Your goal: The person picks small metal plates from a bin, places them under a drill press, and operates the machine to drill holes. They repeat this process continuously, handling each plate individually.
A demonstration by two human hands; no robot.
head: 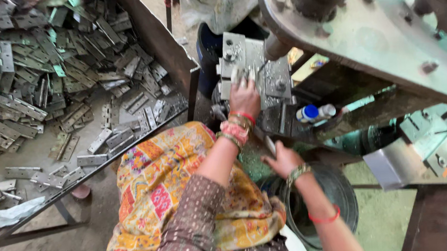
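Workshop floor, grey concrete, seen from the head view looking down. Big metal tray table (129, 143) at left, piled with flat grey hinge plates (33, 76), loose heap thick at the top, thinner toward the near rim. White rag (7, 214) lies on the near left corner of the tray.

Press machine (365, 34) fills the upper right, heavy grey-green arm slanting down to the right. Under it a small metal die block (253, 67) with bolts and shiny chips on top. Left hand (243, 98) rests on the front of the die block, fingertips (243, 76) on top of it, pressed close together over a small metal piece (244, 72); cannot tell if they pinch it or just push it. Red and gold bangles on that wrist.

Right hand (283, 160) is lower, just below the block, above the rim of a dark round bucket (340, 196). Thumb and fingers close on a thin flat metal strip (271, 146) that sticks up toward the die block; grip looks like a pinch, fingers partly hidden. Bracelet and red thread on that forearm.

White bottle with blue cap (313, 113) lies on its side just right of the die block. Patterned yellow cloth (159, 189) covers the lap, between tray and bucket.
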